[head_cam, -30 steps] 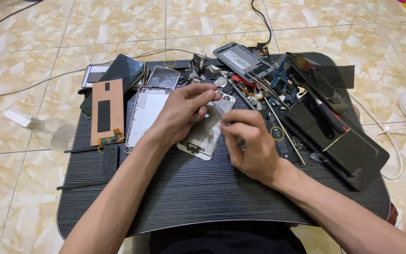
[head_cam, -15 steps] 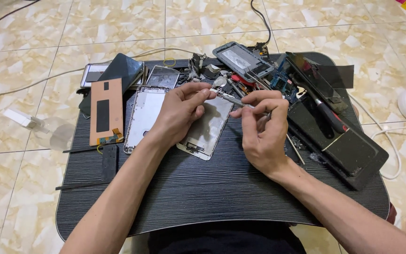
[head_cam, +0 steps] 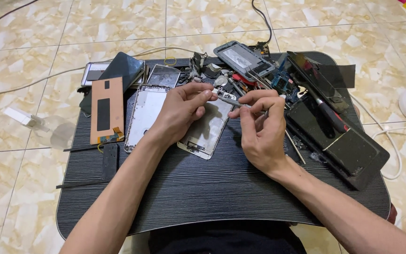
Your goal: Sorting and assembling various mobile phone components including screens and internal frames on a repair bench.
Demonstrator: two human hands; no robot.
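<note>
An opened silver phone frame (head_cam: 206,128) lies on the dark table (head_cam: 203,188), its top end tilted away from me. My left hand (head_cam: 182,109) rests on the frame's upper left part, thumb and forefinger pinching a small part near the top corner. My right hand (head_cam: 259,129) grips thin metal tweezers (head_cam: 233,101), whose tip points left toward the fingertips of the left hand at the frame's top edge. The wrist of the right hand hovers above the table.
A second silver phone back (head_cam: 144,115) and a copper-coloured panel (head_cam: 106,109) lie to the left. Dark phones, circuit boards and a red-handled screwdriver (head_cam: 329,115) crowd the far and right side. A thin black tool (head_cam: 78,183) lies at left. Cables cross the tiled floor.
The right hand has lifted off the phone frame and moved right and up, now holding tweezers pointed at the frame's top. The left hand stayed at the upper left of the frame.
</note>
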